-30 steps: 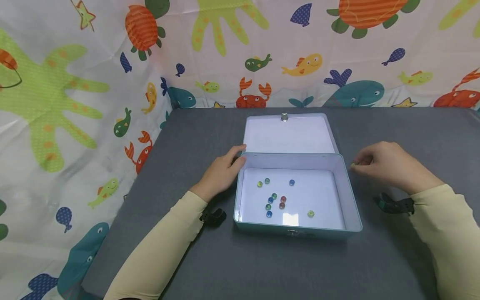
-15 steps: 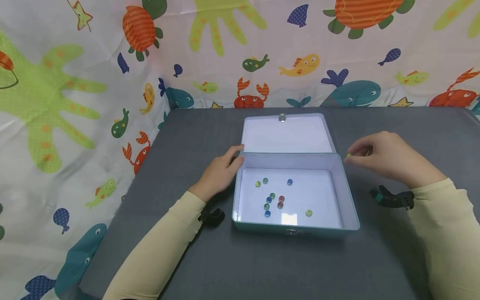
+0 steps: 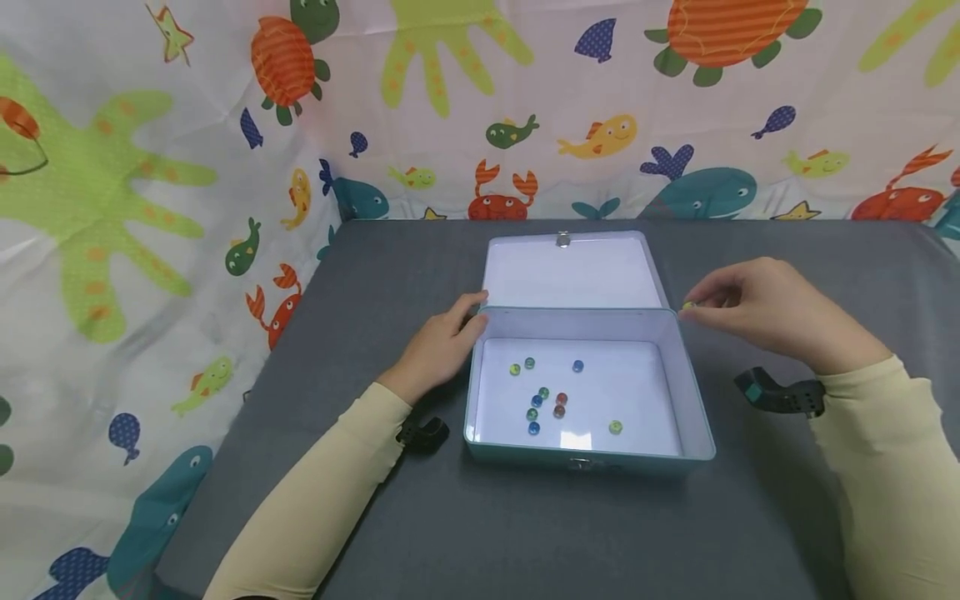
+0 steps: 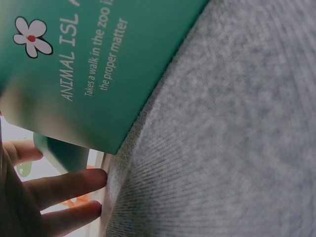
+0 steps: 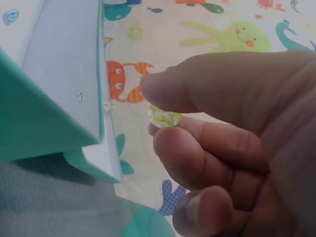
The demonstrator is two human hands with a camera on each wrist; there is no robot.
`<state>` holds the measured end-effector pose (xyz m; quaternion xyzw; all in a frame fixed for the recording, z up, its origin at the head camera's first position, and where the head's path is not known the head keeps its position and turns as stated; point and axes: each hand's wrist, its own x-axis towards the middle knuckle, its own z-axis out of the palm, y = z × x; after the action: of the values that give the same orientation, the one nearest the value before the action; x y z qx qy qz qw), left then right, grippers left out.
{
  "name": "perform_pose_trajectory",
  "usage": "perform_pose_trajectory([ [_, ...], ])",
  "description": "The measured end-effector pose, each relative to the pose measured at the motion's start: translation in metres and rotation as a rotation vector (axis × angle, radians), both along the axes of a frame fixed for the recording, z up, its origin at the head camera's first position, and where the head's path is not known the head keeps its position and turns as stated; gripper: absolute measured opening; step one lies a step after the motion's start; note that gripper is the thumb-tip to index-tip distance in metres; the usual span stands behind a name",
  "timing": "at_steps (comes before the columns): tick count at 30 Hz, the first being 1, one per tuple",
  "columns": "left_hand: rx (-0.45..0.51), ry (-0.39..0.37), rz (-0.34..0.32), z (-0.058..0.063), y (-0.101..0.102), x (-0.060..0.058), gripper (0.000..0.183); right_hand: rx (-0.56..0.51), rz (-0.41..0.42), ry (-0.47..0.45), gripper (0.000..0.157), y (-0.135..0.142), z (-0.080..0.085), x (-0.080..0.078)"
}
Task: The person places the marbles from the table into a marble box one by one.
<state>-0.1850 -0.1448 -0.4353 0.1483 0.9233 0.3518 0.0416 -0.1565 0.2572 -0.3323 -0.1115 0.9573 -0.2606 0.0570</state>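
A green tin box (image 3: 592, 462) with a white inside sits on the grey table, its lid (image 3: 573, 271) laid back behind it. Several marbles (image 3: 543, 392) in green, blue, red and yellow lie on the box floor. My left hand (image 3: 437, 346) rests at the back left corner, thumb by the rim and index finger at the lid's edge. In the left wrist view its fingers (image 4: 69, 187) stretch out straight below the printed side. Beside the back right corner, my right hand (image 3: 765, 312) pinches a yellow-green marble (image 5: 165, 117) between thumb and fingers, outside the box.
A patterned sea-animal curtain (image 3: 442, 167) hangs along the table's back edge and left side. Grey table surface (image 3: 570, 542) surrounds the box. Each wrist carries a black camera strap, such as the right one (image 3: 780, 393).
My right hand has moved left and slightly away from me with the marble, nearer the box's back right corner. The left hand has stayed at its corner.
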Motion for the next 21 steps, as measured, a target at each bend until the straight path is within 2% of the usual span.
perform_pose_trajectory([
  [10, 0.004, -0.015, -0.003, -0.003, 0.001, 0.001, 0.057, -0.005, 0.054, 0.005, 0.031, -0.022, 0.000, -0.008],
  [21, 0.002, -0.005, -0.007, 0.002, 0.000, 0.002, 0.057, -0.040, 0.120, 0.015, 0.026, -0.052, 0.002, -0.016],
])
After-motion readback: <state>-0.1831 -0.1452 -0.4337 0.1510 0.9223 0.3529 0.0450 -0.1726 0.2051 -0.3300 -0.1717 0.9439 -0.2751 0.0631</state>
